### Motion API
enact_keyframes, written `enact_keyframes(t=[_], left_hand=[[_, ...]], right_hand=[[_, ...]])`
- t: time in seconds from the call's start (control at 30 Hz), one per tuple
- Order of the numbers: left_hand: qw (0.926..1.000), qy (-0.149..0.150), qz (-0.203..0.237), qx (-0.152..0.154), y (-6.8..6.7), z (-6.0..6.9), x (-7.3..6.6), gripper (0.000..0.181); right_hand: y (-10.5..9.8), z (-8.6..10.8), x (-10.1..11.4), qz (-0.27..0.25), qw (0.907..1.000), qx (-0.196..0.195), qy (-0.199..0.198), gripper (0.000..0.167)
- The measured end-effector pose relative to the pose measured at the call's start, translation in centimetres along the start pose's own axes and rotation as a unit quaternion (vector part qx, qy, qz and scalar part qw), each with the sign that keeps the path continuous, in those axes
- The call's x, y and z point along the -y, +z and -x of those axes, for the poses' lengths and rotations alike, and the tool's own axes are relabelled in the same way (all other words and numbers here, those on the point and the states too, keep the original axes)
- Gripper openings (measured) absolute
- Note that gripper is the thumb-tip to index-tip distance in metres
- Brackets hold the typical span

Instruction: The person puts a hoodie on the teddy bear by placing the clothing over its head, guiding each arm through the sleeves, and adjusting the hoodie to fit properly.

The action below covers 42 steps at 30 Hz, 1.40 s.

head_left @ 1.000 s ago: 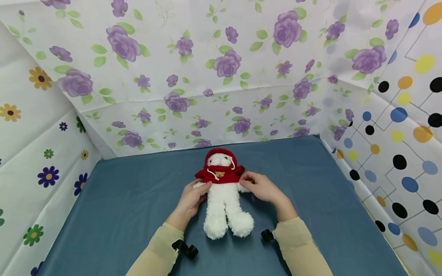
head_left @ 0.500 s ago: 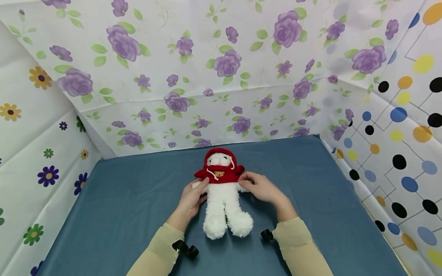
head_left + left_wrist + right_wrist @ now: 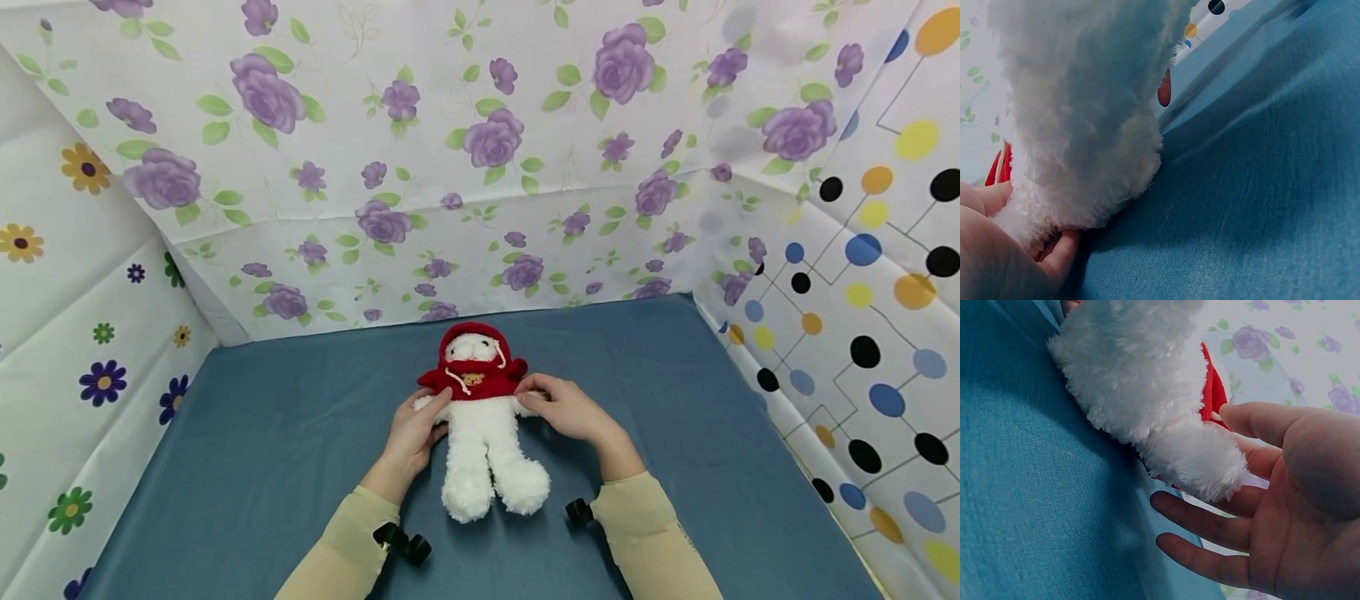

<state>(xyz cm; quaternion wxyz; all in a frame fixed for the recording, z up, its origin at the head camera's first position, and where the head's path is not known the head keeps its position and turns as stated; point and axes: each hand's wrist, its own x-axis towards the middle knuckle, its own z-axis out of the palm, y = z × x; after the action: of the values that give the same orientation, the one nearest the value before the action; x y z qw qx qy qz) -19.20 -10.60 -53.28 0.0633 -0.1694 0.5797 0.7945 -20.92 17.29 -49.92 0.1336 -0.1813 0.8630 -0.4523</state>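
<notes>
A fluffy white plush toy (image 3: 487, 450) lies on its back, its feet towards the person. Its red hoodie (image 3: 495, 385), hood up, has white drawstrings and a small bear patch on the front. My left hand (image 3: 408, 427) grips the toy's arm at the left side, thumb on top by the hoodie's hem and fingers beneath; the left wrist view shows those fingers (image 3: 1060, 256) under the white fur. At the other side my right hand (image 3: 566, 406) pinches the hoodie's hem between thumb and forefinger. Its other fingers (image 3: 1204, 559) spread below the toy's arm (image 3: 1197, 462).
A blue cloth (image 3: 300, 467) covers the table under the toy. Behind it rises a floral sheet (image 3: 450, 167), with a flower-print sheet (image 3: 112, 333) at left and a dotted sheet (image 3: 855, 317) at right. Black wrist devices (image 3: 402, 543) sit on both sleeves.
The toy's hooded head and upper body have shifted slightly left. My left hand has edged a little left and up along the hoodie's side; my right hand has barely moved.
</notes>
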Motion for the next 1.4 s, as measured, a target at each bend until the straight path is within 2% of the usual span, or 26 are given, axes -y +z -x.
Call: enact_keyframes(t=[0.13, 0.3, 0.53, 0.7, 0.87, 1.03, 1.1, 1.17, 1.27, 1.33, 1.4], left_hand=[[0.9999, 0.006, 0.001, -0.014, -0.2, 0.3, -0.1, 0.059], [0.9989, 0.016, -0.025, -0.036, -0.6, 0.7, -0.4, 0.051], [0.9959, 0.037, -0.063, -0.053, -1.6, 1.1, -1.2, 0.050], [0.9904, 0.076, -0.097, -0.062, -2.4, 1.8, -2.3, 0.053], [0.9797, 0.125, -0.140, -0.070, -3.2, 2.6, -3.6, 0.049], [0.9617, 0.169, -0.200, -0.081, -3.7, 3.3, -5.1, 0.047], [0.9508, 0.187, -0.233, -0.081, -3.8, 3.7, -6.0, 0.048], [0.9368, 0.211, -0.268, -0.079, -3.8, 4.2, -7.0, 0.047], [0.9102, 0.258, -0.315, -0.073, -3.7, 5.0, -8.7, 0.042], [0.8943, 0.290, -0.334, -0.068, -3.5, 5.5, -9.7, 0.038], [0.8815, 0.314, -0.347, -0.062, -3.3, 5.8, -10.6, 0.034]], right_hand=[[0.1, 0.1, 0.1, 0.000, 1.0000, 0.005, -0.005, 0.024], [0.3, 0.2, 0.3, -0.002, 0.9998, 0.014, -0.011, 0.025], [0.5, 0.2, 0.4, 0.005, 0.9999, 0.013, -0.001, 0.026], [0.7, 0.2, 0.2, 0.010, 0.9999, 0.012, 0.001, 0.029], [0.7, 0.3, 0.2, 0.018, 0.9998, 0.012, -0.002, 0.034], [0.7, 0.3, 0.4, 0.016, 0.9998, 0.014, -0.001, 0.034], [0.7, 0.3, 0.5, 0.016, 0.9997, 0.016, -0.001, 0.034], [0.7, 0.3, 0.6, 0.019, 0.9996, 0.018, -0.003, 0.034], [0.7, 0.3, 0.8, 0.021, 0.9996, 0.020, -0.007, 0.034], [0.6, 0.3, 0.9, 0.021, 0.9995, 0.021, -0.008, 0.034], [0.6, 0.3, 1.0, 0.020, 0.9995, 0.022, -0.009, 0.034]])
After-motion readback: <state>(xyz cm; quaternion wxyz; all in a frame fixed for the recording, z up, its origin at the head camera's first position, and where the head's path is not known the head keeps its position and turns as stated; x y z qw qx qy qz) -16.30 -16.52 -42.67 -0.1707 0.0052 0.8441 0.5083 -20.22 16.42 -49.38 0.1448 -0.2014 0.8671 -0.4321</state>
